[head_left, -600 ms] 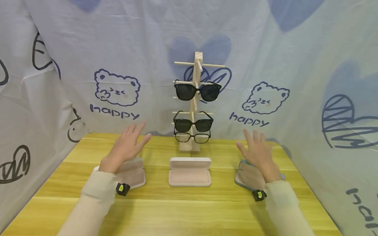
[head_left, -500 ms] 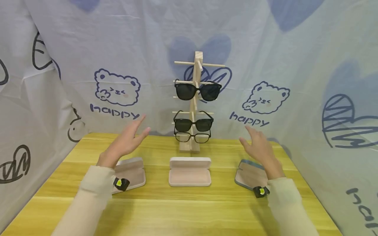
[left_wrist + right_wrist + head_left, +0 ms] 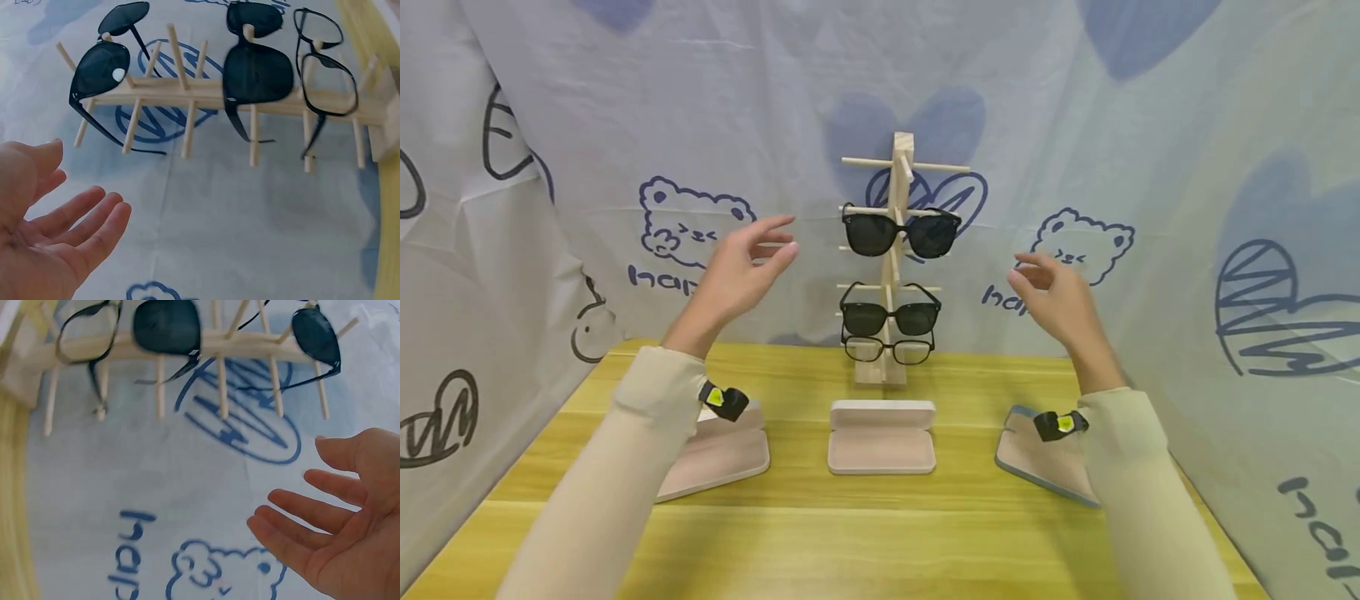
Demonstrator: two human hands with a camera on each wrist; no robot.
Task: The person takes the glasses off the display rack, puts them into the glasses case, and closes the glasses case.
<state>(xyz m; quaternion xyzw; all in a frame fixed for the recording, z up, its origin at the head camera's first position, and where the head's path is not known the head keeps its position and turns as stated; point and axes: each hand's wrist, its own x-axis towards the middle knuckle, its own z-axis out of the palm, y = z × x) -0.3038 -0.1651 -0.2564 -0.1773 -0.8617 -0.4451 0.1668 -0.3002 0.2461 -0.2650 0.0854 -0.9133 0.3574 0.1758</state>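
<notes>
Hands raised higher | upper sunglasses | black frame, dark lenses

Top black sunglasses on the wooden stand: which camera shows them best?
The head view: it shows the top black sunglasses from the front, uncropped. The left wrist view shows them sideways, at a slant. The right wrist view shows only part, cut off at its top edge.

2 raised arms extend forward, left fingers and right fingers loosely bent.
</notes>
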